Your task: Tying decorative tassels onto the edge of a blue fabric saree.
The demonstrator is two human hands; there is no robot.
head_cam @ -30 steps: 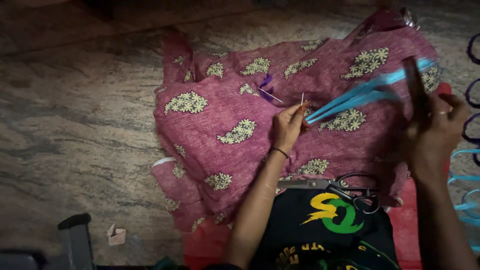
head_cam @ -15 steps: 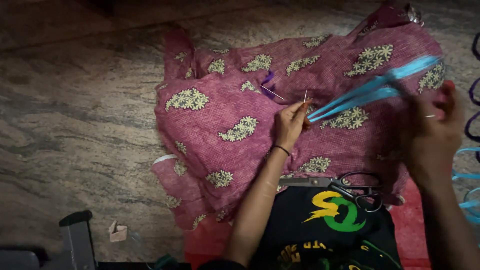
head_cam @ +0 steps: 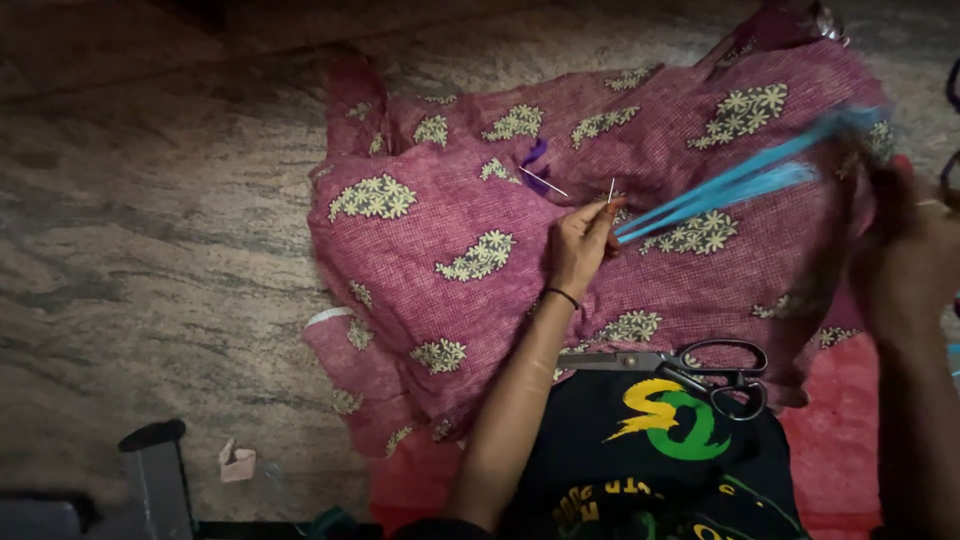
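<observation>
Where a small crumpled paper scrap (head_cam: pixel 237 462) lies on the mottled stone floor (head_cam: pixel 150 250), well left of the fingers, magenta paisley fabric (head_cam: pixel 450 230) is spread. Left hand (head_cam: pixel 582 242) pinches a needle (head_cam: pixel 610 190) upright above its fingertips, blue strips (head_cam: pixel 720 190) just right. Right hand (head_cam: pixel 915 265) blurred, grip indiscernible. Black scissors (head_cam: pixel 690 368) below.

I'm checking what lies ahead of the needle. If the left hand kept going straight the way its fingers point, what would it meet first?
The left hand points up the picture, pinching a needle. Just ahead lies the maroon patterned cloth, so it would likely meet that first; height above the cloth is unclear.
</observation>
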